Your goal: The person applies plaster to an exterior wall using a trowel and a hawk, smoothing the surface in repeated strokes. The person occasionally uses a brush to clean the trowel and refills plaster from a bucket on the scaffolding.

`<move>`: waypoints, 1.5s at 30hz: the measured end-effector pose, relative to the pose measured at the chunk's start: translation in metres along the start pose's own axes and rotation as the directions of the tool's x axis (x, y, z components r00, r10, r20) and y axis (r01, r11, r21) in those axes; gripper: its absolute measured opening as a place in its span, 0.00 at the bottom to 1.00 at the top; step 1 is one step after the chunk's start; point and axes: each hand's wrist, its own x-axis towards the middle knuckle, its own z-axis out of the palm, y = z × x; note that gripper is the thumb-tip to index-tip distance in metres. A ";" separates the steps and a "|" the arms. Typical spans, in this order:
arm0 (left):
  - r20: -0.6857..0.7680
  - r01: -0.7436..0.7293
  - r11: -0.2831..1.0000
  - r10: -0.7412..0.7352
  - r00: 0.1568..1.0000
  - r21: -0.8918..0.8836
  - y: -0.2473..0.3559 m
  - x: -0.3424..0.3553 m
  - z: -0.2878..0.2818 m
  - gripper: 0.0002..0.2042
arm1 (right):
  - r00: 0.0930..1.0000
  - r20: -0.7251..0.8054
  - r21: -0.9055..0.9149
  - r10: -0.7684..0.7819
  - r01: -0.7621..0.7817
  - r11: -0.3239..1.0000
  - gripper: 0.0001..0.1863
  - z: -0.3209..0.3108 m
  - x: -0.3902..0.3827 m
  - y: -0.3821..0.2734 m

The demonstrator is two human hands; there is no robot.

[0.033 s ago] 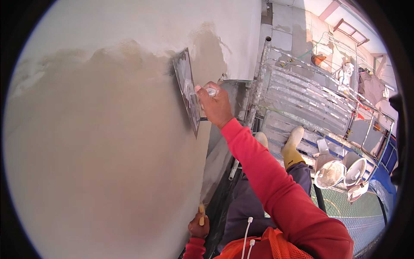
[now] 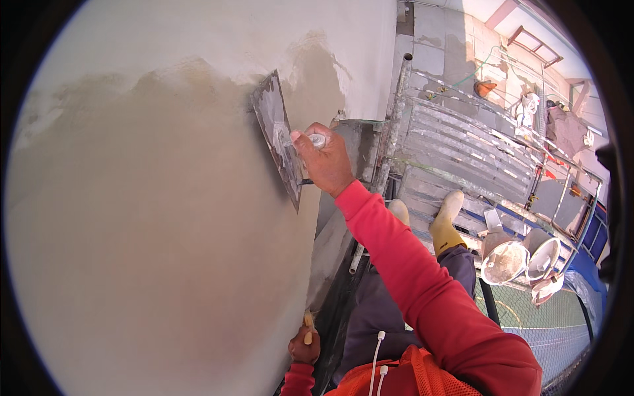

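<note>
Right hand: fingers (image 2: 319, 130) wrapped around the grip of a trowel; right hand (image 2: 325, 160) closed, not spread.
Trowel: broad metal blade (image 2: 275, 135), smeared with plaster, tilted over the right part of the wall (image 2: 152, 251); contact along its edge cannot be told.
Left hand: low, beside the wall's lower right edge; left hand (image 2: 304, 347) closed around a yellowish handle (image 2: 308, 328); working end not clear.
Wall, done: large beige area reads as even and mostly smooth; judged largely covered.
Wall, left: ragged border with the paler upper area looks unblended, as does the darker patch (image 2: 316, 69) right of the blade; judged unfinished. Whether the pale part is a finished coat: cannot tell.
Overall: judged well along, border smoothing outstanding.
Footing: yellow boots (image 2: 449, 218) on scaffold planks (image 2: 462, 142).
Nearby: two plaster-stained buckets (image 2: 505, 265), right of the boots.
</note>
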 end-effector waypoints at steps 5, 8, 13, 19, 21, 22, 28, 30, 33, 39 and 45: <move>0.053 -0.028 0.999 0.030 0.998 -0.026 -0.040 -0.004 0.027 0.09 | 0.982 0.169 -0.035 -0.086 0.093 0.995 0.21 0.016 -0.041 -0.049; 0.060 -0.076 0.994 0.080 0.995 -0.077 -0.014 0.013 0.028 0.10 | 0.952 0.271 -0.012 -0.144 0.154 0.988 0.20 0.015 -0.071 -0.056; -0.066 -0.439 0.887 0.434 0.899 -0.142 0.098 0.046 -0.017 0.11 | 0.851 0.160 0.344 0.500 -0.523 0.780 0.15 -0.082 -0.132 -0.057; 0.056 -0.848 0.528 0.846 0.530 0.045 0.231 0.089 -0.078 0.22 | 0.647 0.107 -0.127 0.755 -0.744 0.656 0.24 -0.227 -0.169 -0.118; 0.134 -0.882 0.471 0.874 0.468 0.006 0.262 0.090 -0.081 0.23 | 0.714 0.020 -0.400 0.700 -0.636 0.660 0.25 -0.248 -0.176 -0.138; 0.175 -0.903 0.429 0.889 0.423 0.007 0.276 0.092 -0.078 0.22 | 0.786 0.002 -0.562 0.618 -0.511 0.651 0.26 -0.252 -0.175 -0.143; 0.221 -0.959 0.275 0.942 0.254 -0.069 0.324 0.080 -0.060 0.20 | 0.902 -0.173 -0.939 0.395 -0.272 0.209 0.35 -0.279 -0.152 -0.132; 0.180 -0.943 0.310 0.941 0.287 -0.119 0.333 0.076 -0.054 0.21 | 0.901 -0.202 -0.895 0.383 -0.329 0.301 0.36 -0.300 -0.151 -0.137; 0.147 -0.870 0.437 0.899 0.412 -0.231 0.343 0.072 -0.043 0.20 | 0.801 -0.248 -0.704 0.545 -0.535 0.466 0.36 -0.318 -0.157 -0.146; -0.264 -0.686 0.569 0.650 0.713 -0.453 0.363 0.111 -0.032 0.11 | 0.843 -0.240 -0.609 0.481 -0.516 0.602 0.31 -0.312 -0.162 -0.141; -0.498 -0.684 0.650 0.496 0.712 -0.330 0.390 0.238 -0.085 0.10 | 0.806 -0.293 -0.516 0.514 -0.586 0.625 0.30 -0.318 -0.166 -0.116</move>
